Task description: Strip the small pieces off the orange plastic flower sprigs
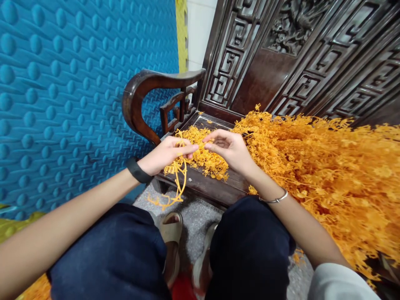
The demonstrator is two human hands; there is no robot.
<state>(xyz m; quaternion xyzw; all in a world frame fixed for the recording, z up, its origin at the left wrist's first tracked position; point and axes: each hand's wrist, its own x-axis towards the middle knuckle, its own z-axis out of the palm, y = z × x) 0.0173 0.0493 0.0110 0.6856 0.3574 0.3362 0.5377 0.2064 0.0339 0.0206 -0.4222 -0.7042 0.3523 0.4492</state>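
Observation:
Between the thumb and fingers of my left hand is a thin yellow-orange plastic flower strand; its branched end hangs down in a curve over the seat's front edge. Close by on the right, my right hand has its thumb and forefinger brought together in a pinch. Whatever lies between those fingertips is too small to make out. Behind and below both hands, a small pile of yellow-orange plastic florets rests on the dark wooden seat.
A large heap of orange plastic sprays covers the seat's right side. The carved backrest rises behind, with a curved armrest at left. Blue textured matting lies beyond it. My knees and sandals are below.

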